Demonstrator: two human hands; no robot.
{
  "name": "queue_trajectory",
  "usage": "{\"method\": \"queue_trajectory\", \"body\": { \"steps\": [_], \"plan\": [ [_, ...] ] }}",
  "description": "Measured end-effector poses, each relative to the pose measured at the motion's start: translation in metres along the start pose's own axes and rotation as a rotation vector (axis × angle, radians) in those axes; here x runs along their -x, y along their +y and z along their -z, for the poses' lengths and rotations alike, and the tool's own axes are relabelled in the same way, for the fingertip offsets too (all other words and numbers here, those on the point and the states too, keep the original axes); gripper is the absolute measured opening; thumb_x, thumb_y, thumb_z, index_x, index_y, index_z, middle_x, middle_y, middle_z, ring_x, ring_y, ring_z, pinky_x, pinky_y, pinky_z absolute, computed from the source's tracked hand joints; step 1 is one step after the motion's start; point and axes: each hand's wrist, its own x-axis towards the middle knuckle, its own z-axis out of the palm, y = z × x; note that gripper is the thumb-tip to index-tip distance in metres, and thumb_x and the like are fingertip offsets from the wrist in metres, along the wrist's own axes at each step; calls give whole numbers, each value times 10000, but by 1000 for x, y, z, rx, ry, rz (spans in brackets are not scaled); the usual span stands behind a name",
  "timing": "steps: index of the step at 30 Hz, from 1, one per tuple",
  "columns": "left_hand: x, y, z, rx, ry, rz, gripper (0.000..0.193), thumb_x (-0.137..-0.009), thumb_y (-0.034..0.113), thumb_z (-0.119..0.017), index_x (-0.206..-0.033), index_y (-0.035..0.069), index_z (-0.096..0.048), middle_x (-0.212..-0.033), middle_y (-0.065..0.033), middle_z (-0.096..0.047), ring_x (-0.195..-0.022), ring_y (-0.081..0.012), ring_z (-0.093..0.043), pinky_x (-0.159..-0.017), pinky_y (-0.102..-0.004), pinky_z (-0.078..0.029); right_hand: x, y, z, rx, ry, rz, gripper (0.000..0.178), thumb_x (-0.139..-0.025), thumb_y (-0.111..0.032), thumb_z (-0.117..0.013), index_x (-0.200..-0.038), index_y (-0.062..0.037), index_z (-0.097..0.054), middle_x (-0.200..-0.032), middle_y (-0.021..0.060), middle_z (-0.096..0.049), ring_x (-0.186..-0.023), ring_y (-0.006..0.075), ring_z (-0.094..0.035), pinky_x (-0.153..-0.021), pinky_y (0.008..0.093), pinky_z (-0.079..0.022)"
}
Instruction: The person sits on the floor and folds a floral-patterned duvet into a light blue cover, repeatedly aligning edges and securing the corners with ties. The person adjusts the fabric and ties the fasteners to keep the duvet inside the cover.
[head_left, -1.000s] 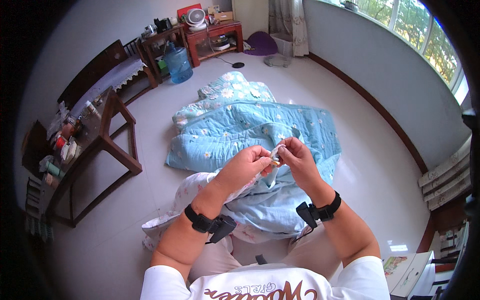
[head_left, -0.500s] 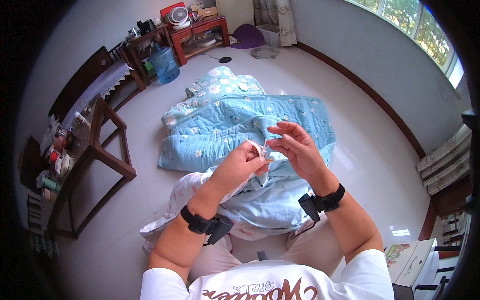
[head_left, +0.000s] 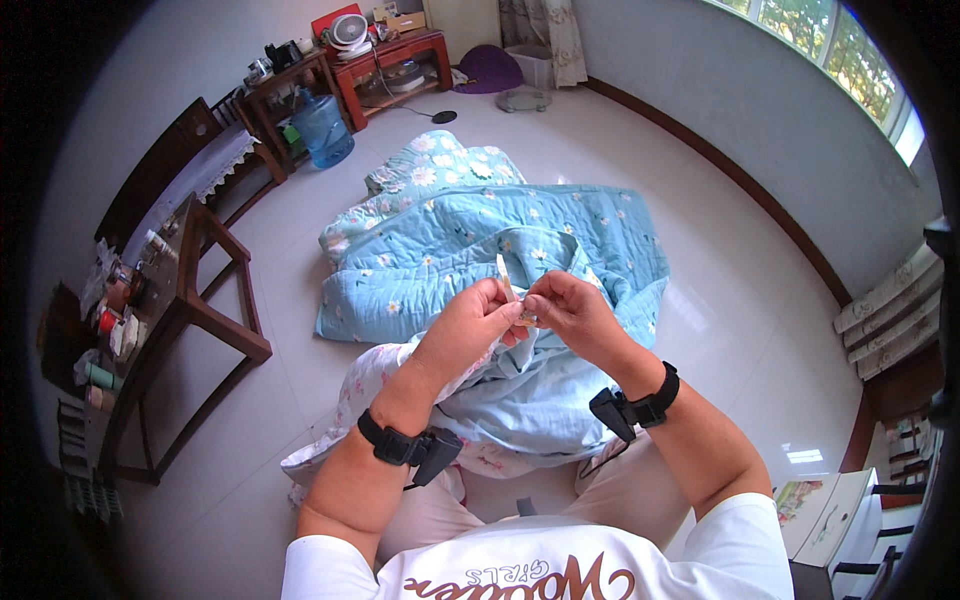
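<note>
In front of me, above the bedding, my left hand [head_left: 468,322] pinches a narrow white strip [head_left: 504,274], whose free end sticks up past the fingers. My right hand [head_left: 578,312] meets it there, thumb and fingertips pressed together right beside the left fingertips; what lies between them is too small to make out. Below both hands a blue quilt with white daisies [head_left: 410,295] lies rumpled on the floor. Plain light-blue cloth [head_left: 520,410] and a white, pink-flowered cloth [head_left: 365,385] bunch up between the quilt and my knees.
To the left stands a dark wooden table [head_left: 222,318] crowded with small items. A blue water bottle [head_left: 322,130] and a red cabinet [head_left: 385,75] with a white fan [head_left: 348,32] are farther back. At lower right sits a white box [head_left: 830,515].
My right hand has come down and in, its spread fingers closing to a pinch beside the left fingertips. The white strip now stands up above my left hand.
</note>
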Motion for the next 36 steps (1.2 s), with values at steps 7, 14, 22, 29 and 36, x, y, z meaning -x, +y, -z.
{"method": "queue_trajectory", "body": {
  "steps": [7, 14, 22, 29, 36],
  "plan": [
    [-1, -2, -1, -4, 44, -2, 188, -1016, 170, -506, -1021, -3, -578, -875, -70, -656, -744, -94, -610, -686, -246, -504, -5, 2, 2, 420, 194, 156, 151, -949, -130, -650, -867, -11, -608, -719, 17, -582, -653, 90, -533, -571, 260, -438],
    [-1, 1, 1, -114, 64, -6, 173, -1012, 160, -497, -972, 3, -558, -807, -65, -642, -673, -82, -579, -610, -245, -481, -10, 1, 6, 480, 254, 110, 156, -937, -138, -658, -858, -9, -624, -687, 22, -568, -627, 98, -535, -553, 273, -430],
    [-3, -7, -4, -38, 247, -96, 144, -996, 135, -522, -991, -1, -570, -754, -51, -640, -630, -84, -598, -527, -251, -473, -9, -3, 4, 136, 75, -22, 227, -1025, -230, -536, -950, -23, -593, -843, 21, -598, -672, 113, -588, -652, 270, -502],
    [-3, -13, 6, -51, 308, -198, 128, -993, 112, -546, -943, 7, -599, -781, -36, -635, -684, -88, -607, -604, -247, -499, -5, -3, -4, -171, -101, -128, 276, -1064, -313, -441, -974, -58, -494, -891, 36, -574, -785, 166, -688, -682, 284, -537],
    [-6, -12, 8, -257, 424, -319, 136, -982, 113, -550, -925, 6, -610, -781, -33, -635, -665, -85, -583, -620, -248, -486, 1, -15, -9, -41, -107, -53, 265, -1063, -278, -449, -955, -39, -480, -856, 24, -522, -698, 172, -689, -623, 250, -519]
  ]
}}
